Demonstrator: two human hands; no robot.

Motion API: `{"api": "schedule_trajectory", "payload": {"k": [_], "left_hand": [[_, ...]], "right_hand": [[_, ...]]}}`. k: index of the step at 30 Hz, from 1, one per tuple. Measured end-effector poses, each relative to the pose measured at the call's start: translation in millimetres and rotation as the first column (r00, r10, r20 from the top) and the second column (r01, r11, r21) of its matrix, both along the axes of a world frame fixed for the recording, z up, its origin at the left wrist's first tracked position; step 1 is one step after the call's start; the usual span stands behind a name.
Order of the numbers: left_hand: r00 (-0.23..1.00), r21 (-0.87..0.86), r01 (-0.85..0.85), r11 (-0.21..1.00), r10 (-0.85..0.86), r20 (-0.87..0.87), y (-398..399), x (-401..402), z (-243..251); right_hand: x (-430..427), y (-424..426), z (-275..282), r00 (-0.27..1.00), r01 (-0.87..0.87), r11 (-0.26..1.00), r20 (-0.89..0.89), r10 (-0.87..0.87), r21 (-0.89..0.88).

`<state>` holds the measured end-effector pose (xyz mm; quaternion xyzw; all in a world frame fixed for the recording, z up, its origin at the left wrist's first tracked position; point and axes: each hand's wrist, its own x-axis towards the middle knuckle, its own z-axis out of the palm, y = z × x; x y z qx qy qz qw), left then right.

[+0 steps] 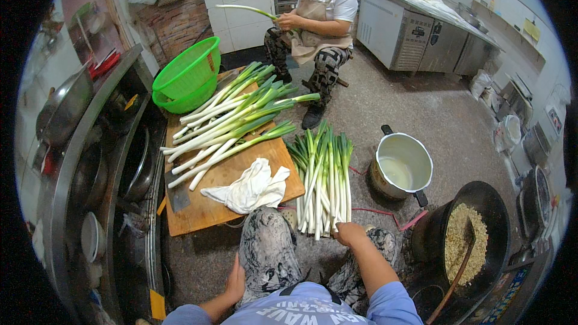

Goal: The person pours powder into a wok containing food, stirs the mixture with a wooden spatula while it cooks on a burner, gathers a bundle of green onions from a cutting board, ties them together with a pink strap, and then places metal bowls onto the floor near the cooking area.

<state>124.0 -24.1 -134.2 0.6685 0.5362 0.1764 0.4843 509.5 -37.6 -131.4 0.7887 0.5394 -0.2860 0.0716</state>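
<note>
My right hand [351, 234] is at the white root ends of a bundle of leeks [326, 185] lying on the floor, its fingers closed around the end of one stalk. Their green tops point away from me. Flat against the outside of my left thigh rests my left hand [235, 280], with nothing visible in it. In front and to the left, a wooden board [271, 155] carries a larger pile of leeks [226, 122], some lying crosswise over others. A crumpled white cloth [253, 185] and a cleaver blade [179, 196] are near the board's front edge.
Green plastic baskets [185, 81] stand behind the board. A seated person [320, 18] opposite holds one leek [246, 9]. To my right are a metal pot [402, 162] with some liquid and a wok [499, 230] of chopped food with a wooden-handled ladle. Metal shelving [67, 189] borders the left.
</note>
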Motion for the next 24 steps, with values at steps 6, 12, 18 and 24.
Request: {"api": "schedule_trajectory", "payload": {"k": [6,12,18,24], "left_hand": [[1.0,0.342,-0.018,0.939,0.011,0.021,38.5,33.6,16.2],[0.922,0.645,0.235,0.727,-0.377,0.088,62.5,158.9,90.2],[0.916,-0.621,-0.042,0.782,0.278,0.288,84.3,306.1,-46.6],[0.891,-0.533,-0.399,0.746,0.452,-0.035,100.2,364.1,-176.3]], "right_hand": [[0.0,-0.3,-5.4,0.997,-0.048,0.999,0.058,0.048,0.0],[7.6,-17.5,29.5,0.998,-0.055,0.997,-0.001,0.055,0.049],[71.0,-10.7,8.6,0.957,-0.029,1.0,-0.29,0.031,0.01],[126.3,30.5,-74.8,0.955,-0.002,0.992,-0.296,-0.036,-0.127]]}}
